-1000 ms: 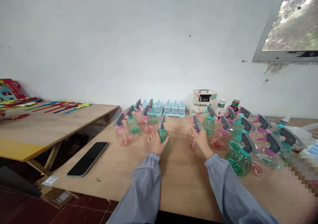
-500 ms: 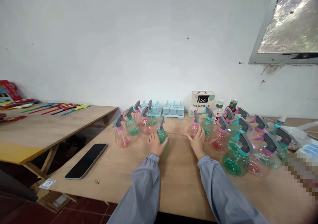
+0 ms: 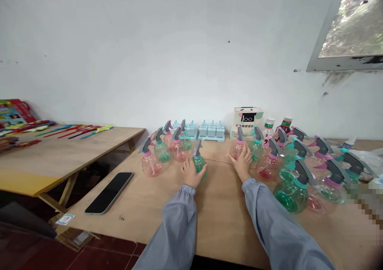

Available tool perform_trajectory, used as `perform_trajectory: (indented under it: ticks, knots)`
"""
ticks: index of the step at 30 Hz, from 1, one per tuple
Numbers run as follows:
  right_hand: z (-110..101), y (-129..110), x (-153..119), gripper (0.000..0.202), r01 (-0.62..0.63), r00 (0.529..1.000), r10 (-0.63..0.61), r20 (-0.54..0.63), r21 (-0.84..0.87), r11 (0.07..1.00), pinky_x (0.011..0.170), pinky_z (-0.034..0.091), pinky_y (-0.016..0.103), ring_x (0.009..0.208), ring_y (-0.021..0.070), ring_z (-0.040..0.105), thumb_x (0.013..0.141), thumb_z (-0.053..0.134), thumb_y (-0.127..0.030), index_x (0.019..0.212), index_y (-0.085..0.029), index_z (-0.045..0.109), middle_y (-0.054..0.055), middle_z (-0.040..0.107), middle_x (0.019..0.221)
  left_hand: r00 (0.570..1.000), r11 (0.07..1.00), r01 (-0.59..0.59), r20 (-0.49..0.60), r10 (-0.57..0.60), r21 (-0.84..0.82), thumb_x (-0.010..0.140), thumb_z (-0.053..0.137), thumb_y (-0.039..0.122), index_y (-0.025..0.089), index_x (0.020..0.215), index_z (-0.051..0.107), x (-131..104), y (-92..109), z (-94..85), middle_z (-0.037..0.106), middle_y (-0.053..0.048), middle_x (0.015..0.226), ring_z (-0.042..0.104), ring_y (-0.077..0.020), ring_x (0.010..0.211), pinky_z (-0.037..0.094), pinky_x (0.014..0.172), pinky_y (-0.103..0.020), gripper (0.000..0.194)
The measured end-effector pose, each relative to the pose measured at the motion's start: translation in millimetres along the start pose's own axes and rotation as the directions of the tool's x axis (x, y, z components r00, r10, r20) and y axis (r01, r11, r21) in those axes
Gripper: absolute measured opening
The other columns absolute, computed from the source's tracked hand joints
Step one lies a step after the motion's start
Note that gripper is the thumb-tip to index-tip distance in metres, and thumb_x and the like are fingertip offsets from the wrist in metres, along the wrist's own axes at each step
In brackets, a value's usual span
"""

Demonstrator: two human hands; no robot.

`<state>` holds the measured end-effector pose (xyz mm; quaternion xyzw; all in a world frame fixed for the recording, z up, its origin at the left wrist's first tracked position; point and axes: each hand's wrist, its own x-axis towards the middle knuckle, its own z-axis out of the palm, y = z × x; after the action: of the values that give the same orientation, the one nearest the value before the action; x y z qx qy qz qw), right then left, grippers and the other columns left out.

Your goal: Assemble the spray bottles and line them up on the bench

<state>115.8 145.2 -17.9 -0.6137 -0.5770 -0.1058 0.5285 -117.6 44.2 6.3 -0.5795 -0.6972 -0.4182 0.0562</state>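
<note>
My left hand [image 3: 192, 174] is wrapped round the body of a green spray bottle [image 3: 198, 163] that stands upright on the table, its grey trigger head above my fingers. To the right, my right hand [image 3: 243, 164] curls round a pink spray bottle [image 3: 235, 150], also upright; my palm hides part of its body. A gap of bare board separates the two hands. Left of my left hand stands a group of pink and green spray bottles [image 3: 162, 152]. Beside my right hand is a green spray bottle [image 3: 256, 150], with a pink spray bottle [image 3: 268, 168] closer to me.
More spray bottles [image 3: 291, 196] crowd the right side. Along the wall stand light blue ice-pop moulds [image 3: 212, 132], a paper bag [image 3: 245, 123] and capped bottles [image 3: 268, 129]. A black phone [image 3: 109, 193] lies at left. Another table [image 3: 89, 154] holds colourful strips.
The camera view has turned slightly left, so everything appears a little further right. Both hands stay on the same two spray bottles, with no clear movement on the table.
</note>
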Motion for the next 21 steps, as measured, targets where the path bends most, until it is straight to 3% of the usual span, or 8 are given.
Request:
perform_trajectory:
  ticks: [3, 6, 8, 11, 16, 18, 21]
  knots:
    - [-8, -6, -10, 0.108, 0.018, 0.996, -0.01, -0.088, 0.08, 0.997, 0.103, 0.036, 0.062, 0.13, 0.0433, 0.041, 0.074, 0.06, -0.075, 0.15, -0.007, 0.023, 0.029, 0.04, 0.14, 0.999, 1.0, -0.009, 0.033, 0.01, -0.02, 0.077, 0.064, 0.055, 0.011, 0.135, 0.047, -2, 2, -1.4, 0.054, -0.022, 0.135, 0.049, -0.0358, 0.128, 0.041, 0.101, -0.048, 0.075]
    - [-24, -21, -28, 0.095, 0.14, 0.985, -0.106, -0.134, 0.28, 0.95, 0.106, 0.038, 0.058, 0.127, 0.0358, 0.045, 0.078, 0.063, -0.065, 0.148, -0.012, 0.025, 0.023, 0.043, 0.135, 0.996, 0.998, -0.052, 0.07, 0.055, -0.041, 0.08, 0.06, 0.058, 0.014, 0.134, 0.05, -9, 9, -4.5, 0.056, -0.019, 0.132, 0.051, -0.0351, 0.123, 0.041, 0.097, -0.047, 0.071]
    - [-37, -38, -41, 0.082, 0.205, 0.979, -0.189, -0.08, 0.421, 0.884, 0.106, 0.041, 0.055, 0.126, 0.031, 0.047, 0.083, 0.06, -0.055, 0.148, -0.017, 0.027, 0.02, 0.043, 0.136, 0.991, 0.994, -0.096, 0.09, 0.099, -0.047, 0.083, 0.057, 0.055, 0.016, 0.134, 0.052, -17, 17, -5.3, 0.057, -0.018, 0.13, 0.053, -0.0334, 0.118, 0.042, 0.094, -0.046, 0.064]
    - [-57, -67, -52, 0.085, 0.219, 0.949, -0.308, 0.071, 0.559, 0.8, 0.11, 0.039, 0.055, 0.13, 0.0308, 0.046, 0.08, 0.065, -0.05, 0.15, -0.019, 0.026, 0.019, 0.04, 0.143, 0.968, 0.976, -0.207, 0.128, 0.214, -0.064, 0.08, 0.061, 0.05, 0.017, 0.139, 0.05, -33, 31, -2.2, 0.057, -0.017, 0.13, 0.053, -0.0326, 0.115, 0.041, 0.094, -0.046, 0.07]
    - [-73, -91, -49, 0.076, 0.054, 0.931, -0.283, 0.232, 0.678, 0.733, 0.112, 0.038, 0.05, 0.134, 0.0275, 0.046, 0.084, 0.064, -0.044, 0.147, -0.021, 0.03, 0.017, 0.046, 0.143, 0.882, 0.889, -0.429, 0.14, 0.45, -0.159, 0.076, 0.062, 0.044, 0.02, 0.145, 0.043, -48, 37, 3.9, 0.058, -0.015, 0.129, 0.053, -0.0307, 0.117, 0.04, 0.098, -0.046, 0.075]
    - [-74, -90, -46, 0.068, -0.002, 0.934, -0.246, 0.259, 0.692, 0.722, 0.109, 0.042, 0.047, 0.127, 0.0257, 0.052, 0.084, 0.063, -0.041, 0.143, -0.022, 0.035, 0.015, 0.051, 0.137, 0.913, 0.902, -0.39, 0.046, 0.404, -0.185, 0.082, 0.057, 0.041, 0.02, 0.144, 0.043, -39, 31, 0.7, 0.056, -0.014, 0.131, 0.053, -0.0296, 0.121, 0.04, 0.101, -0.047, 0.067]
    - [-75, -85, -42, 0.064, -0.017, 0.922, -0.255, 0.292, 0.687, 0.726, 0.109, 0.041, 0.046, 0.126, 0.0245, 0.052, 0.081, 0.064, -0.036, 0.14, -0.025, 0.041, 0.012, 0.054, 0.133, 0.974, 0.964, -0.165, -0.191, 0.126, -0.207, 0.09, 0.047, 0.036, 0.017, 0.137, 0.045, -7, 13, -11.6, 0.051, -0.016, 0.136, 0.046, -0.0278, 0.132, 0.036, 0.109, -0.046, 0.05]
